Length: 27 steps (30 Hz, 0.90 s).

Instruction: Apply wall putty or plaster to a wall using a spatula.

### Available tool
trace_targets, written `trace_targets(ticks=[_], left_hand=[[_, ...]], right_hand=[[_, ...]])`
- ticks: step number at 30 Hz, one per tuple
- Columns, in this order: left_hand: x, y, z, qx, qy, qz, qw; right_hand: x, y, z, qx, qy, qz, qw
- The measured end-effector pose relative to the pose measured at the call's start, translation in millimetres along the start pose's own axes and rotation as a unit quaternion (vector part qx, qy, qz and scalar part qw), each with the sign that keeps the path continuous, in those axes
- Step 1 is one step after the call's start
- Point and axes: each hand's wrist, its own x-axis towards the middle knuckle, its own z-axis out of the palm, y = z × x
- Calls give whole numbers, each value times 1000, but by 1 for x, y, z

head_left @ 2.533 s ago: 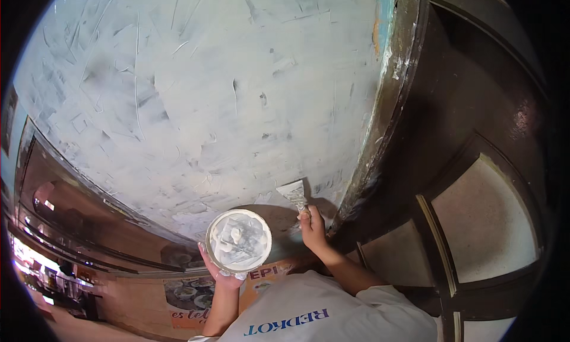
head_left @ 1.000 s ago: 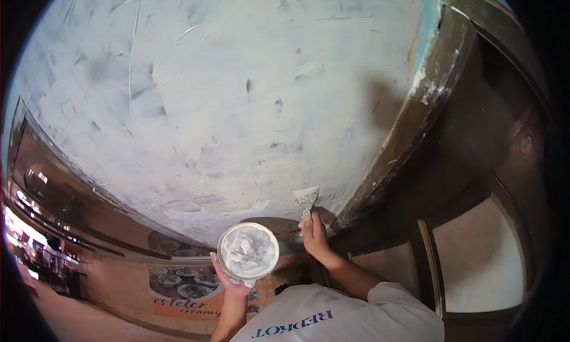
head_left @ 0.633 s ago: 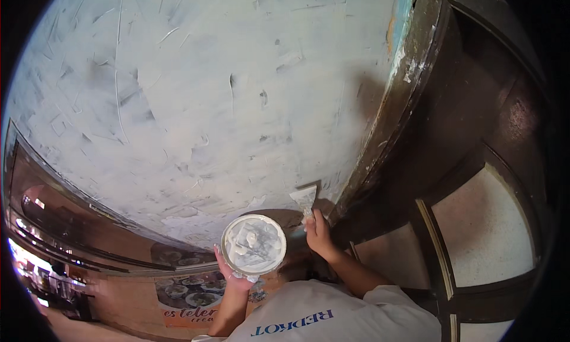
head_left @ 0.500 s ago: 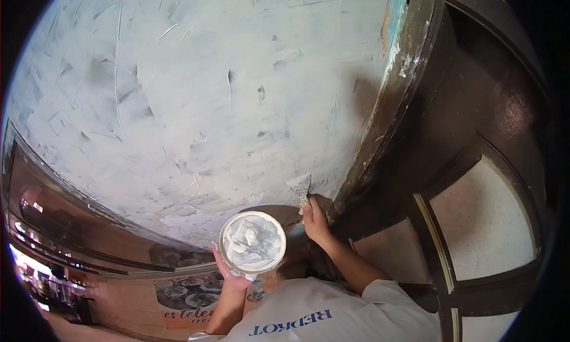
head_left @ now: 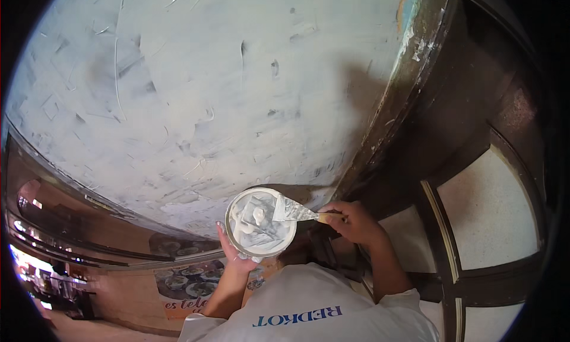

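Observation:
My left hand [head_left: 233, 251] grips a round tub [head_left: 233, 238] from below and the side, its fingers smeared white. Inside the tub lies thick white putty [head_left: 255, 220] with a rough, scraped surface. To the right, my right hand [head_left: 350, 220] is closed round the handle of a putty knife [head_left: 295, 210]. The knife's wide blade is coated in white and lies over the tub's right rim, its edge above the putty. In front of me rises a wall [head_left: 196, 104] covered in uneven pale putty with grey patches and trowel marks.
A worn dark wooden frame [head_left: 389, 110] borders the wall on the right. Beyond it stands a dark panelled door [head_left: 469, 270] with pale panels. At the lower left are a brown ledge [head_left: 107, 223] and a printed poster [head_left: 190, 285].
My right hand has drawn the putty knife off the wall and turned it sideways onto the tub's rim. The tub has shifted slightly up and right in view.

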Motion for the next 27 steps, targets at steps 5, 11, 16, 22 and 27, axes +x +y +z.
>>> trace_targets(ticks=[5,11,16,22,27], left_hand=[[2,-5,-7,182,28,11,983],[3,-9,-2,148,30,-6,988],[2,-11,9,161,32,13,986],[5,-11,14,158,15,13,987],[4,-11,11,30,18,15,999]], right_hand=[[-1,-11,0,12,-53,84,995],[2,-9,30,-11,-8,-21,1000],[-2,-19,31,-49,47,-73,995],[-4,-14,34,-108,83,-100,986],[-3,-20,31,-133,65,-68,987]])
